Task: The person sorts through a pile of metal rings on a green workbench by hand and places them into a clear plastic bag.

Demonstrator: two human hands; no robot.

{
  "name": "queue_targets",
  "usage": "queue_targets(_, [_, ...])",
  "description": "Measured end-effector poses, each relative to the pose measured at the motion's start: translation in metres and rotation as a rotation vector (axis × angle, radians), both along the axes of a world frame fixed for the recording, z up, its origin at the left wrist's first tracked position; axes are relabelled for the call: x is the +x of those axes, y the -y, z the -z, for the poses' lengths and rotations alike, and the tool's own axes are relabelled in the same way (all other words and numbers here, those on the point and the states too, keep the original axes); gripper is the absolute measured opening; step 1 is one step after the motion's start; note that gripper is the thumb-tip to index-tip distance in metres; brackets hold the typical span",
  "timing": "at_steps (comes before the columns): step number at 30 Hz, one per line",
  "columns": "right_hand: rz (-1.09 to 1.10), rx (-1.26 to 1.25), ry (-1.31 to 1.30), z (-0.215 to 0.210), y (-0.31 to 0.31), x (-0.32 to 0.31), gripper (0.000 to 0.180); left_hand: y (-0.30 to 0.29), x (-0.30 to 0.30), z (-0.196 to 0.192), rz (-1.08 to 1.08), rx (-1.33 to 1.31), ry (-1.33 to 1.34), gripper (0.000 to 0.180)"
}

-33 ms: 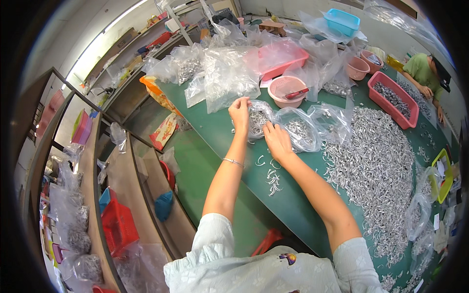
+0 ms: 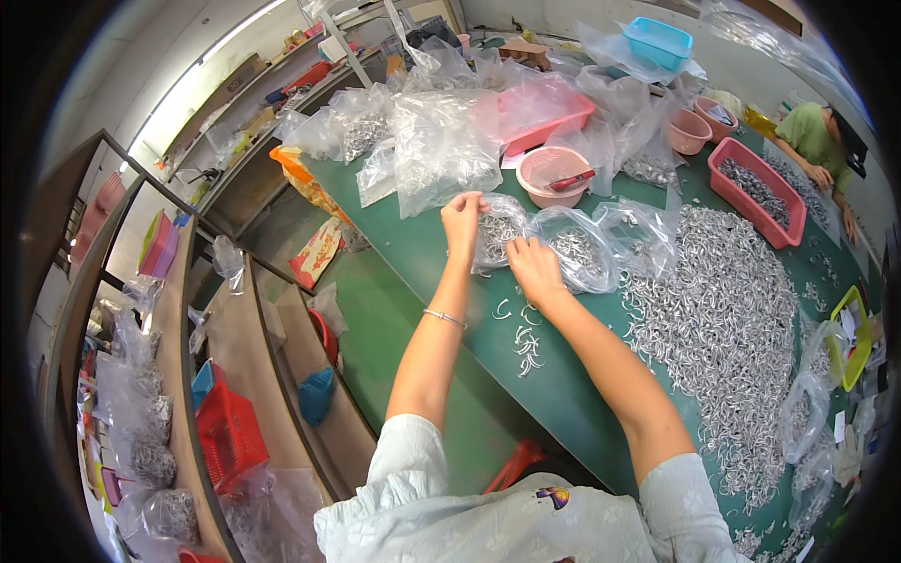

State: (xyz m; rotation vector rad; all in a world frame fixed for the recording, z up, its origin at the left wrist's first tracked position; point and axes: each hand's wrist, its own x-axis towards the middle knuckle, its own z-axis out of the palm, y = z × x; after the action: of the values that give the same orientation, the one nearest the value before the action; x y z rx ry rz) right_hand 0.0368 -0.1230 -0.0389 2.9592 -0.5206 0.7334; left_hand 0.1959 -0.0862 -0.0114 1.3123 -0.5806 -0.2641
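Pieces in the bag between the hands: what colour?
The pieces are silvery grey, seen best in the head view.

Clear plastic bag (image 2: 490, 251), silvery pieces (image 2: 503, 226) inside

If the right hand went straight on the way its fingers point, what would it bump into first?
Most likely the clear bag of small silvery pieces, directly ahead of the right hand; depth is unclear, so they may be touching.

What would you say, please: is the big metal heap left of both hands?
No, the heap lies right of the left hand and the right hand.
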Motion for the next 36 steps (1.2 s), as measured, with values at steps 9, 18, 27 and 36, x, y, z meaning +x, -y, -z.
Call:
queue_targets(9, [-0.099, 0.008, 0.273, -0.009, 0.025, -0.002, 0.006, -0.03, -0.008, -0.005, -0.088, 0.415, 0.836, 0.02])
queue_targets(18, [-0.233, 0.23, 0.537, -0.013, 0.008, -0.042, 0.01, -0.076, -0.071, 0.026, -0.412, 0.232, 0.461, 0.015])
queue_targets(27, [-0.367, 0.619, 0.203, 0.038, -0.042, -0.088, 0.033, -0.104, -0.081, 0.084, -0.083, 0.674, 0.923, 0.024])
queue_targets(36, [-0.396, 1.026, 0.285, 0.026, -0.039, -0.119, 0.034, -0.154, -0.178, 0.065, 0.211, 0.445, 0.555, 0.035])
